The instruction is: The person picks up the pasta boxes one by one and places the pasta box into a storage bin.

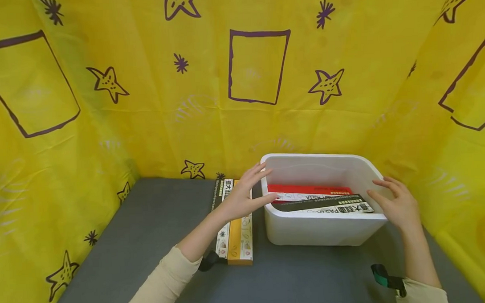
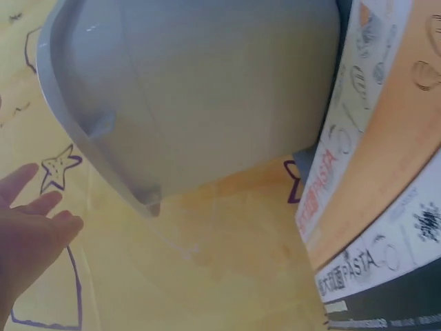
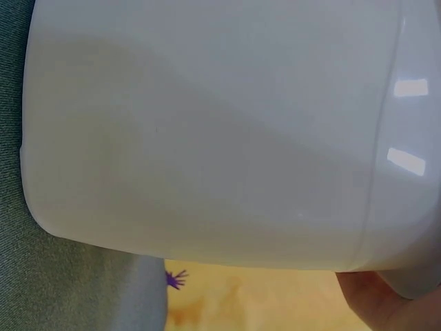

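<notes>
A white plastic bin [image 1: 321, 231] stands on the grey table and holds several flat pasta boxes [image 1: 324, 204], one red, one black. My left hand [image 1: 245, 193] is spread with straight fingers at the bin's left rim, thumb touching the near corner. My right hand [image 1: 394, 204] lies against the bin's right rim with relaxed fingers. The left wrist view shows the bin's wall [image 2: 200, 96] and my fingers [image 2: 34, 221] held apart from it. The right wrist view is filled by the bin's side [image 3: 207, 131], with part of my hand [image 3: 386, 300] under the rim.
A stack of long pasta boxes [image 1: 235, 234] lies on the table left of the bin, under my left forearm; their printed faces show in the left wrist view [image 2: 386, 186]. Yellow star-patterned cloth [image 1: 260, 79] walls the table on three sides.
</notes>
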`<state>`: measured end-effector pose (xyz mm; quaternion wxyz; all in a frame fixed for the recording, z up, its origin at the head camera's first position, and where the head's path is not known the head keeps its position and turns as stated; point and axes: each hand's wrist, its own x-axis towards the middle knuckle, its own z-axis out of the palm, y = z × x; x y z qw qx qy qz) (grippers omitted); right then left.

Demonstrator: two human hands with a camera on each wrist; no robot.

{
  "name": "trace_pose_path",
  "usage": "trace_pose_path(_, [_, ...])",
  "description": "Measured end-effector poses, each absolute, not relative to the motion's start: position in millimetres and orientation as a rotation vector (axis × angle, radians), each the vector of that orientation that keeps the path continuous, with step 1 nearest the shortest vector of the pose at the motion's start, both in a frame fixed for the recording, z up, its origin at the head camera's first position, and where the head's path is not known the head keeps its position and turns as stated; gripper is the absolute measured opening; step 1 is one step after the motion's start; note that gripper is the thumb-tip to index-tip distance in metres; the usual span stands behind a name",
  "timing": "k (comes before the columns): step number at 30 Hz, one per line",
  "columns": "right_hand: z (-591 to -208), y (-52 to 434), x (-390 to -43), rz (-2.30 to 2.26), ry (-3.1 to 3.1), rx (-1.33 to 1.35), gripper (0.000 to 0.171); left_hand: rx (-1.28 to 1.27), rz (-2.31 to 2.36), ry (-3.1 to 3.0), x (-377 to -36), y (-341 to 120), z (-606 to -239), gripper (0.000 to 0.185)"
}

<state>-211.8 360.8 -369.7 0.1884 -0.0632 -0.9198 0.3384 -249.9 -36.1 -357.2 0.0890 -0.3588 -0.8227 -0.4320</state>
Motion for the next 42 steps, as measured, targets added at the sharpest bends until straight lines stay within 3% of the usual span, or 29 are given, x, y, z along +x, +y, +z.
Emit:
trace_pose_path(14, [-369.3,362.2,-210.2,0.970,-2.583,-0.182,0.053,-0.689,-1.574,-2.559,-236.7,-80.3,-384.2,0.084])
trace_pose_path(24, [-368.9,360.9,-208.9,0.977,-2.583,-0.184,0.053,-0.589,-1.695,-2.616,-224.3,-104.7,-399.5,0.094])
trace_pose_path(42, [-371.4,360.4,-212.3,0.949,-2.615,-0.170,0.054,-0.417,-1.512,-2.856,-211.0,-140.0,-451.0,0.123])
